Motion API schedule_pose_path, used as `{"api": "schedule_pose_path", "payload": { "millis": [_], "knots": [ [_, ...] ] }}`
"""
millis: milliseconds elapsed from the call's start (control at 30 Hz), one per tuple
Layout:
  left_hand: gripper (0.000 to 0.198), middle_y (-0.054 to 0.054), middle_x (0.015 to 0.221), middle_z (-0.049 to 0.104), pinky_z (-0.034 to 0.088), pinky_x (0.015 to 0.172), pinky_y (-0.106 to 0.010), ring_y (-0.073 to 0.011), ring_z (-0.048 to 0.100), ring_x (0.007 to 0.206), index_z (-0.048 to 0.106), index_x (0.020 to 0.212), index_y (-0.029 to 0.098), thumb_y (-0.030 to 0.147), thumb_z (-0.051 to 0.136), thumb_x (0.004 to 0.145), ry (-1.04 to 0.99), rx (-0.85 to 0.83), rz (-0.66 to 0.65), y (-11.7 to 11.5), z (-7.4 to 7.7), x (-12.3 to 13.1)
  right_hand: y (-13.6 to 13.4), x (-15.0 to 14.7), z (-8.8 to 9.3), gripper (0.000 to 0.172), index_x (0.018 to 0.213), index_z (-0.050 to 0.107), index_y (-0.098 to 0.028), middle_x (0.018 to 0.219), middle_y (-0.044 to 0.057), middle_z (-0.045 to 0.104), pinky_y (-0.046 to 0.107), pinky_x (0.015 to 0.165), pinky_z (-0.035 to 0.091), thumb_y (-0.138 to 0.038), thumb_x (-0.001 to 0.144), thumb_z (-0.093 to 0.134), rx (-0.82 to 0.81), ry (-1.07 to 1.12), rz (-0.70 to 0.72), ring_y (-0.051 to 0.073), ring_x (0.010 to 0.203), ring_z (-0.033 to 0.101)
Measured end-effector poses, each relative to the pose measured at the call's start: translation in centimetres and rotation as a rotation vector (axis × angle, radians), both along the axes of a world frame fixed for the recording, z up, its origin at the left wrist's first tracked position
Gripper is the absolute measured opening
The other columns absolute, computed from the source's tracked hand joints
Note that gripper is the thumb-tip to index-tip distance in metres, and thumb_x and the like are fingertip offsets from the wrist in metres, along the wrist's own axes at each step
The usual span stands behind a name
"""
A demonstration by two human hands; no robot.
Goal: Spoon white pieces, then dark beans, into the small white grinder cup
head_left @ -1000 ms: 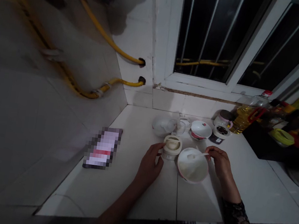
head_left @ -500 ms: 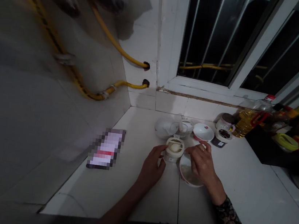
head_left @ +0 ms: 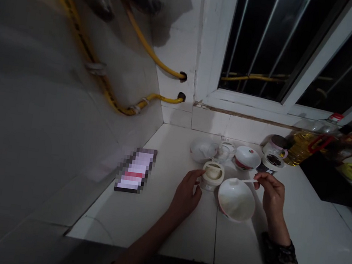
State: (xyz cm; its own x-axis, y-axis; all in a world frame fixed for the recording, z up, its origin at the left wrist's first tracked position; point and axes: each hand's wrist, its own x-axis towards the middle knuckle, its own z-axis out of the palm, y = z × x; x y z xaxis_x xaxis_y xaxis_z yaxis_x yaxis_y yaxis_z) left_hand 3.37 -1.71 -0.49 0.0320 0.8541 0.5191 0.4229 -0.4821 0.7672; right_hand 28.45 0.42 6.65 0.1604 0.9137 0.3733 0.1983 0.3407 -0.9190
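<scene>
My left hand (head_left: pixel 187 193) steadies a small cream-coloured seasoning jar (head_left: pixel 211 185), fingers and thumb curled against its left side. Inside the jar, pale contents show; its clear lid appears tipped back behind it. My right hand (head_left: pixel 272 195) pinches the handle of a small white spoon (head_left: pixel 247 181). The spoon's head hangs over the far-left rim of a white bowl (head_left: pixel 249 197), just right of the jar. Pale, whitish material lies in that bowl, but I cannot tell exactly what it is.
Behind the jar stand a clear bowl (head_left: pixel 198 150) and a red-patterned bowl (head_left: pixel 247 157). A dark-filled jar (head_left: pixel 272 163), an oil bottle (head_left: pixel 300 148) and a black box (head_left: pixel 322 179) stand right. A phone (head_left: pixel 137 170) lies left. Yellow pipe (head_left: pixel 104 83) runs along the wall.
My right hand has moved right, from beside the jar and over the bowl, bringing the spoon into clear sight. My left hand stays at the jar. The whole view has shifted slightly.
</scene>
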Motion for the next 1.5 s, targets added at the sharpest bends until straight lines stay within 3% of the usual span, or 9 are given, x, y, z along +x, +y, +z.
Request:
{"api": "schedule_pose_path", "payload": {
  "millis": [100,233,333,500,833,1033,1267,1400,1500],
  "knots": [
    [0.056,-0.007,0.119,0.058,0.058,0.084,-0.033,-0.0179,0.060,0.105,0.053,0.124,0.022,0.002,0.044,0.072,0.000,-0.013,-0.006,0.0,0.1,-0.1,0.2,1.1,0.1,0.014,0.060,0.064,-0.021,0.050,-0.002,0.053,0.028,0.054,0.036,-0.027,0.070,0.057,-0.073,-0.173,0.050,0.015,0.051,0.047],
    [0.055,-0.008,0.119,0.059,0.059,0.084,-0.033,-0.0184,0.060,0.106,0.053,0.123,0.022,0.002,0.044,0.073,0.003,-0.006,0.000,0.0,0.1,-0.1,0.2,1.3,-0.2,0.016,0.063,0.067,-0.022,0.065,0.003,0.065,0.034,0.071,0.041,-0.023,0.070,0.053,-0.011,-0.531,0.093,0.021,0.071,0.055],
    [0.054,-0.007,0.117,0.059,0.059,0.083,-0.033,-0.0179,0.061,0.104,0.053,0.122,0.022,0.002,0.044,0.073,-0.005,0.009,0.010,0.1,0.0,0.0,-0.1,0.3,-0.6,0.018,0.065,0.067,-0.023,0.069,0.004,0.067,0.036,0.080,0.040,-0.020,0.072,0.050,0.010,-0.643,0.174,0.024,0.083,0.055],
    [0.052,-0.007,0.117,0.059,0.060,0.083,-0.032,-0.0175,0.062,0.103,0.054,0.122,0.022,0.003,0.044,0.074,0.006,0.012,0.003,0.0,0.1,-0.1,-0.5,-1.2,-0.8,0.020,0.064,0.065,-0.023,0.058,0.002,0.059,0.032,0.071,0.041,-0.018,0.071,0.047,-0.098,-0.543,0.329,0.022,0.077,0.055],
    [0.052,-0.008,0.119,0.059,0.060,0.082,-0.033,-0.0182,0.062,0.105,0.052,0.123,0.022,0.005,0.045,0.075,0.012,0.023,-0.004,0.1,-0.1,-0.3,0.2,-0.4,-0.8,0.016,0.058,0.061,-0.022,0.050,-0.002,0.048,0.028,0.058,0.035,-0.023,0.065,0.046,-0.170,-0.385,0.189,0.016,0.055,0.046],
    [0.052,-0.008,0.119,0.059,0.060,0.082,-0.033,-0.0185,0.061,0.106,0.053,0.123,0.022,0.004,0.044,0.074,0.021,0.020,-0.006,0.1,0.0,-0.3,0.1,-0.5,-1.0,0.017,0.058,0.061,-0.022,0.052,-0.001,0.051,0.029,0.062,0.038,-0.021,0.064,0.045,-0.166,-0.439,0.173,0.018,0.063,0.050],
    [0.054,-0.008,0.119,0.059,0.060,0.082,-0.033,-0.0183,0.062,0.104,0.052,0.123,0.022,0.004,0.044,0.073,0.023,0.013,-0.002,0.1,0.1,-0.2,0.1,-0.5,-1.1,0.018,0.059,0.062,-0.024,0.060,0.003,0.062,0.036,0.079,0.039,-0.023,0.069,0.046,-0.082,-0.585,0.118,0.024,0.081,0.053],
    [0.054,-0.007,0.119,0.059,0.060,0.083,-0.033,-0.0185,0.062,0.105,0.052,0.123,0.022,0.003,0.045,0.074,0.036,0.010,0.006,0.1,0.0,-0.3,0.0,-1.0,-1.1,0.018,0.059,0.062,-0.024,0.053,0.001,0.058,0.037,0.081,0.038,-0.022,0.069,0.046,-0.074,-0.572,0.164,0.023,0.077,0.054],
    [0.053,-0.008,0.119,0.059,0.060,0.082,-0.033,-0.0182,0.062,0.103,0.052,0.123,0.022,0.004,0.045,0.075,0.030,0.021,0.007,0.1,-0.1,-0.3,-0.1,-1.4,-1.1,0.018,0.059,0.062,-0.024,0.048,0.000,0.054,0.033,0.073,0.040,-0.023,0.068,0.046,-0.127,-0.481,0.224,0.021,0.069,0.054]
  ]
}}
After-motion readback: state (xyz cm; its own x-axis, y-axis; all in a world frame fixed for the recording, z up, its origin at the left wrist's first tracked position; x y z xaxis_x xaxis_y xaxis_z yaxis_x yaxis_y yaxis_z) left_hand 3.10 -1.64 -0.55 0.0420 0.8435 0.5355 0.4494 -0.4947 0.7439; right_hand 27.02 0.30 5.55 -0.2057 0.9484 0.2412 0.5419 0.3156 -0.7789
